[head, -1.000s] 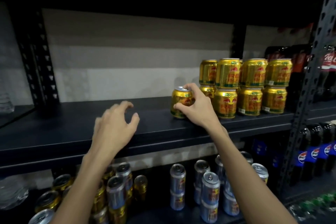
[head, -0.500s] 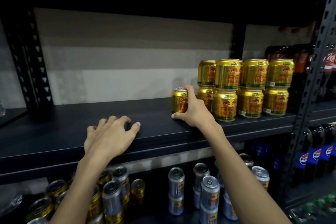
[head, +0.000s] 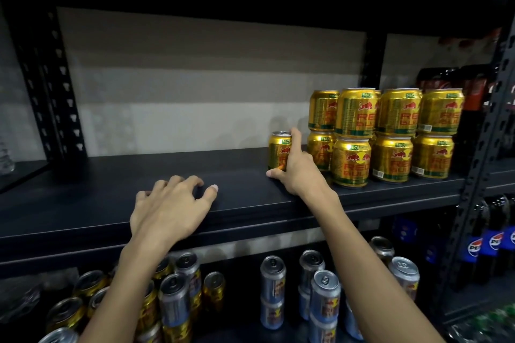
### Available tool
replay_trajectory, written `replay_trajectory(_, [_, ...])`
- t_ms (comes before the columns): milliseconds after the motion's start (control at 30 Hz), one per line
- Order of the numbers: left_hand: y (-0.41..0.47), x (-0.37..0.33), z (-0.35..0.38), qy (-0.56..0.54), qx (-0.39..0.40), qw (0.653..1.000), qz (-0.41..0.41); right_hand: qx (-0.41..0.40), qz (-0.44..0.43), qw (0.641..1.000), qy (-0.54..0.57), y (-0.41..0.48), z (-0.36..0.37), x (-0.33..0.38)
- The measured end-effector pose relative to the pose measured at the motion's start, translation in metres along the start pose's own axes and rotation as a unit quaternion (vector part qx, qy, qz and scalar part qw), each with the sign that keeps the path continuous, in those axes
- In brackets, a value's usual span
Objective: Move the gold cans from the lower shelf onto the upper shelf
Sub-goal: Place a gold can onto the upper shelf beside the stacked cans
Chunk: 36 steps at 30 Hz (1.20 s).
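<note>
A single gold can [head: 277, 151] stands upright on the dark upper shelf [head: 111, 203], just left of a two-high stack of gold cans [head: 387, 135]. My right hand [head: 296, 168] wraps round that single can, index finger up along its side and thumb low at its base. My left hand [head: 171, 209] rests on the front edge of the upper shelf with fingers bent, holding nothing. On the lower shelf, more gold cans [head: 83, 303] sit at the left under my left arm.
Silver-blue cans [head: 324, 298] stand stacked on the lower shelf, centre and right. Dark cola bottles [head: 457, 97] and blue-labelled bottles [head: 490, 245] fill the right bay behind a perforated black upright [head: 485, 131]. Another upright [head: 53, 86] stands at the left.
My right hand set the tilted gold can down upright and slid it back toward the stack. My left hand dropped from mid-air onto the shelf's front edge.
</note>
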<state>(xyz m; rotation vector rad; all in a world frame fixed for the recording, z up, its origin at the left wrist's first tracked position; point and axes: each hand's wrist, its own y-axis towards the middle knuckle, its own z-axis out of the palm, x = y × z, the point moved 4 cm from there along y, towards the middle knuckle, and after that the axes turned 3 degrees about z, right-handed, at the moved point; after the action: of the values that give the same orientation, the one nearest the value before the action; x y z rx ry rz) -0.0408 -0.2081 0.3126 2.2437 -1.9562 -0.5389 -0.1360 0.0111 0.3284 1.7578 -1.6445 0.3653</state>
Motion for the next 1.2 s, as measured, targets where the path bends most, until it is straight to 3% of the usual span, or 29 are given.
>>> replay_trajectory(1000, [-0.002,0.001,0.0,-0.014,-0.076,0.997,-0.002,-0.019,-0.018,0.999,0.019,-0.009,-0.002,-0.004])
replay_trajectory(1067, [-0.004,0.001,-0.002,-0.014,-0.109,0.994,-0.005,-0.036,-0.025,0.999,0.026,-0.015,-0.004,-0.004])
replay_trajectory(1200, [-0.027,-0.004,-0.001,-0.042,-0.328,0.942,0.053,-0.143,-0.058,0.988,-0.007,-0.041,-0.005,-0.004])
